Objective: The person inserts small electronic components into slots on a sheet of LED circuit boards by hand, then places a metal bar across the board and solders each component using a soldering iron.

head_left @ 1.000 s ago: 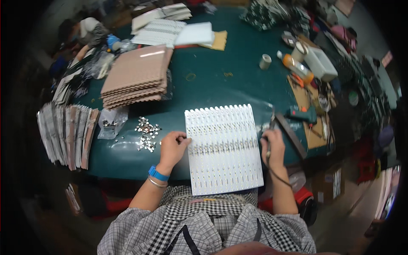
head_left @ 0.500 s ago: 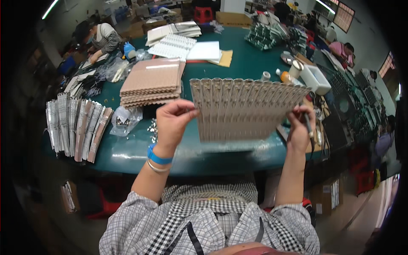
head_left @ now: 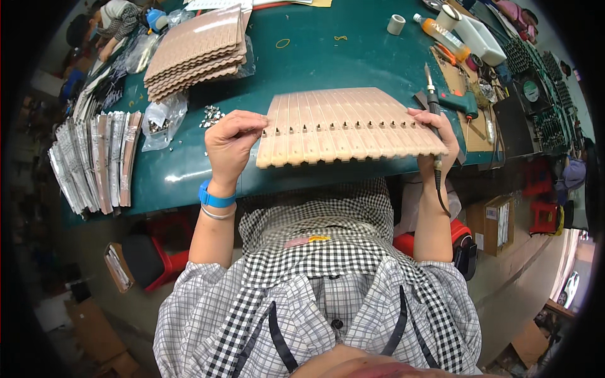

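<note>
A beige panel (head_left: 346, 113) of joined strips, with a scalloped near edge and a row of small dark parts across it, is held up over the table's front. My left hand (head_left: 232, 142) pinches its left edge between thumb and fingers. On the other side, my right hand (head_left: 441, 135) grips the right edge and also holds a soldering iron (head_left: 432, 97), its tip pointing away from me and its cord hanging below. Left of the panel lie loose small metal pieces (head_left: 212, 116), beside a clear plastic bag (head_left: 164, 120) of similar pieces.
Similar panels form a stack (head_left: 196, 47) at the far left. Wrapped strips (head_left: 94, 160) stand at the left edge. To the right are a green glue gun (head_left: 465, 102), an orange bottle (head_left: 444, 36), a white container (head_left: 482, 39) and a white roll (head_left: 396, 24). Another person works at upper left.
The panel has been tilted, so its beige face with the dark parts shows instead of the greyish ridged side. The view has tipped downward. Both hands keep their hold.
</note>
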A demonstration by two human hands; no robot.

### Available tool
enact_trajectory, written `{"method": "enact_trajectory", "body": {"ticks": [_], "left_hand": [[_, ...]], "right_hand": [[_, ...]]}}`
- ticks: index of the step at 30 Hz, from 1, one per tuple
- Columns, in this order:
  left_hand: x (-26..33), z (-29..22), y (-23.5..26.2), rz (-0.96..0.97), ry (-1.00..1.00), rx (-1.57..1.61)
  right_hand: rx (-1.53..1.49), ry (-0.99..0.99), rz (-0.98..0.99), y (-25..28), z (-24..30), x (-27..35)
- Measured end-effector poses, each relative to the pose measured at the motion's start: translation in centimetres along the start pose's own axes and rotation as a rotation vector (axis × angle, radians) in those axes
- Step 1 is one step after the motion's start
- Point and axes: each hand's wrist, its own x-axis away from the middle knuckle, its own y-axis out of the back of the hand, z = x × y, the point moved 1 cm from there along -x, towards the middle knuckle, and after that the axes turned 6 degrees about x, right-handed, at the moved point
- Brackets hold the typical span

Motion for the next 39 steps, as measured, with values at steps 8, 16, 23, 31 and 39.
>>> {"method": "enact_trajectory", "body": {"ticks": [8, 16, 23, 31, 39], "left_hand": [[0.3, 0.1, -0.1, -0.088, 0.044, -0.01], [0.0, 0.6, 0.6, -0.038, 0.041, -0.014], [-0.1, 1.1, 0.8, -0.055, 0.048, 0.04], [0.2, 1.5, 1.4, -0.085, 0.016, -0.015], [0.0, 1.5, 1.5, -0.089, 0.052, -0.017]], "right_hand": [[-0.038, -0.081, -0.037, -0.3, 1.1, 0.1], [-0.011, -0.064, -0.046, -0.4, 1.1, -0.4], [0.078, -0.08, -0.068, -0.5, 1.0, -0.6], [0.013, -0.012, -0.021, -0.5, 1.2, -0.8], [-0.041, -0.066, -0.058, -0.7, 1.5, -0.8]]}}
